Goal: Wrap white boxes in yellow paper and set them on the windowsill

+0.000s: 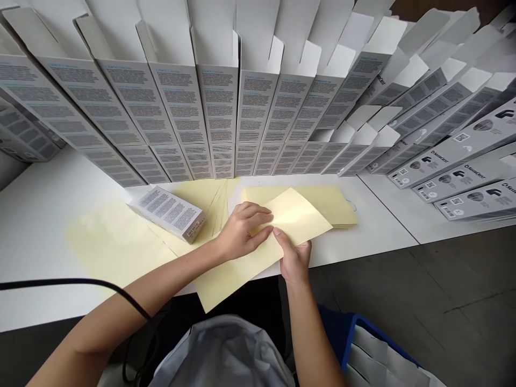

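Observation:
My left hand (244,231) presses on a folded pale yellow paper sheet (290,215), its fingers resting on the upper layer. My right hand (294,258) pinches the same sheet near its lower edge, with the thumb on top. Part of the sheet hangs over the front edge of the white table (52,236). Behind my hands lies a stack of pale yellow sheets (326,204). To the left, a small printed white carton (167,212) lies on its side on another spread of yellow paper (201,196).
Several rows of white printed cartons (217,123) with open flaps stand upright along the back of the table. More cartons (455,172) lie at the right. A black cable (80,282) crosses near my left arm. A blue bin (363,336) holding white cartons sits low at the bottom right.

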`<state>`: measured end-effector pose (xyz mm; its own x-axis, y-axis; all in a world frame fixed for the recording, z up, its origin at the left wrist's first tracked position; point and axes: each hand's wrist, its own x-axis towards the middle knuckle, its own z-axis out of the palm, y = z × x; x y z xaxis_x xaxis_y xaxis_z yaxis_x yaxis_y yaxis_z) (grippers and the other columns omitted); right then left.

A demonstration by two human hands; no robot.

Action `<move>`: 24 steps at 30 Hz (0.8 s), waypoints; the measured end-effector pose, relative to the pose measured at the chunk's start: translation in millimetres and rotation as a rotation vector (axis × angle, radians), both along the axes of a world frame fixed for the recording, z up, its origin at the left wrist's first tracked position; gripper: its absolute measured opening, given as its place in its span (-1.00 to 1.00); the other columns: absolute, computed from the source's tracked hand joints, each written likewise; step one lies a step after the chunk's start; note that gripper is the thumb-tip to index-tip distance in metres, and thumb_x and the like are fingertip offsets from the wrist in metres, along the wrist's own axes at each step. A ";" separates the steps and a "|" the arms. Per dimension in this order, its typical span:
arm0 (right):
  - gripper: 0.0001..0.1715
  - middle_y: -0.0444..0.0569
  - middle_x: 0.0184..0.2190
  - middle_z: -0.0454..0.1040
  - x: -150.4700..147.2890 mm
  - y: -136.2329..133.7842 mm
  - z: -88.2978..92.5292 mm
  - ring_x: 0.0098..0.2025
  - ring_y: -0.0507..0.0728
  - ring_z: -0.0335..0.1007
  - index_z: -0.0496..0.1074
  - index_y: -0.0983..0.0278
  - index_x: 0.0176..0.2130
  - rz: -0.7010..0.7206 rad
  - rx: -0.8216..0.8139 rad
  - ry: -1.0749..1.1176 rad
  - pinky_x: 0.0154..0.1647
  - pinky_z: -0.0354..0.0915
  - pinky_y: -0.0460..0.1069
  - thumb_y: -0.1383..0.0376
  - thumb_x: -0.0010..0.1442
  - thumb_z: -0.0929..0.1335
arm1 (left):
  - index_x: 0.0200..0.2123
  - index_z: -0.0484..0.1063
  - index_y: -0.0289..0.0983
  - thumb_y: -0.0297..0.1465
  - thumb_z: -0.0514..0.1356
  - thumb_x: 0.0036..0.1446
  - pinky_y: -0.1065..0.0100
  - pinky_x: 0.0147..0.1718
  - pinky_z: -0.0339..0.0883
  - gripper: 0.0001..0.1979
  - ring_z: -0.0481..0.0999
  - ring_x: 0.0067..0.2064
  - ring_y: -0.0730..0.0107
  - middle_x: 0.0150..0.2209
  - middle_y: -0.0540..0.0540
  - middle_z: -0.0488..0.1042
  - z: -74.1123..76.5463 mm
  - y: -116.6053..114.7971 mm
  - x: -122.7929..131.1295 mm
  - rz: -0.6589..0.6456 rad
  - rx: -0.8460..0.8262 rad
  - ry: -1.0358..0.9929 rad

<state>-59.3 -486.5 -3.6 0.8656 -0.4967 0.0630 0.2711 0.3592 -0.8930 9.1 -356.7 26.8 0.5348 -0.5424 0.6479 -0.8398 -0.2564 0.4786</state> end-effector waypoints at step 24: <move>-0.81 0.10 -0.22 0.58 -2.9 -19.5 7.5 -0.19 0.19 0.55 0.58 0.32 -0.24 0.003 -0.411 -0.027 -0.22 0.49 -0.01 0.28 0.11 0.46 | -0.29 0.56 -0.36 -0.45 0.19 0.20 0.44 -0.27 0.29 -0.86 0.48 -0.25 0.47 -0.27 -0.11 0.53 67.9 -3.4 51.7 -0.434 0.451 0.548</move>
<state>-62.2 -506.0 3.9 0.8623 -0.4230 0.2783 0.2959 -0.0250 -0.9549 60.7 -360.1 94.7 0.3951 -0.9182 0.0275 -0.5857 -0.2288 0.7775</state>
